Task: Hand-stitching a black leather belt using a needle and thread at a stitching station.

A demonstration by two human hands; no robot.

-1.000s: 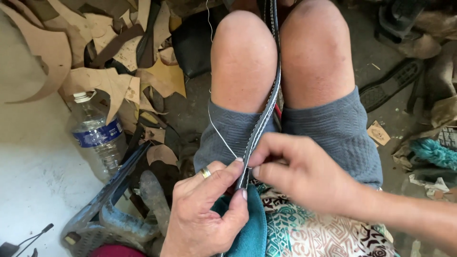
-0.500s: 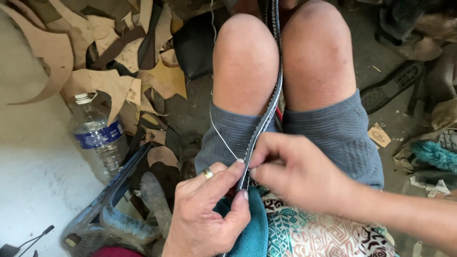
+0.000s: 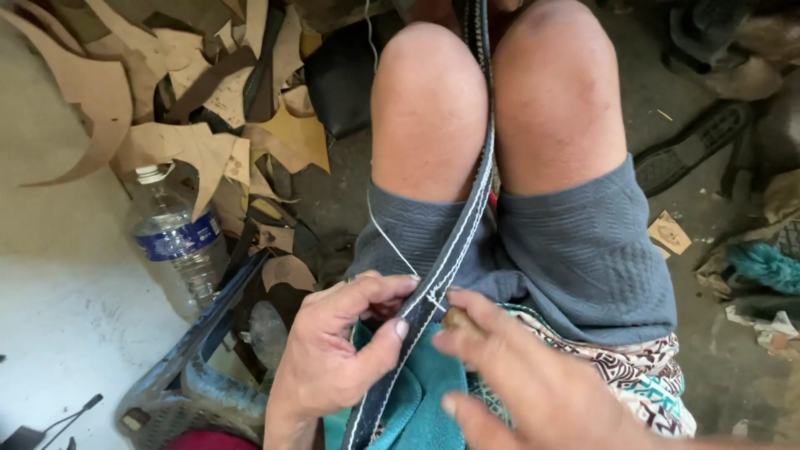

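Observation:
A dark leather strap (image 3: 467, 218) with pale stitching along both edges runs from between my knees down over my lap. My left hand (image 3: 337, 354) pinches the strap between thumb and fingers just above a teal cloth (image 3: 421, 408). My right hand (image 3: 525, 383) grips a small brown-handled tool (image 3: 458, 318) whose tip meets the strap's right edge. A white thread (image 3: 385, 233) leads from the strap up past my left knee and out of the top of the view.
A plastic water bottle (image 3: 177, 242) with a blue label stands on the left floor. Tan leather offcuts (image 3: 200, 142) lie heaped behind it. A grey plastic crate (image 3: 187, 383) sits at the lower left. Dark shoe soles (image 3: 692, 150) and scraps lie at the right.
My right hand has slid down and to the right and now presses the tool's tip at the strap's edge. My left hand keeps its pinch on the strap.

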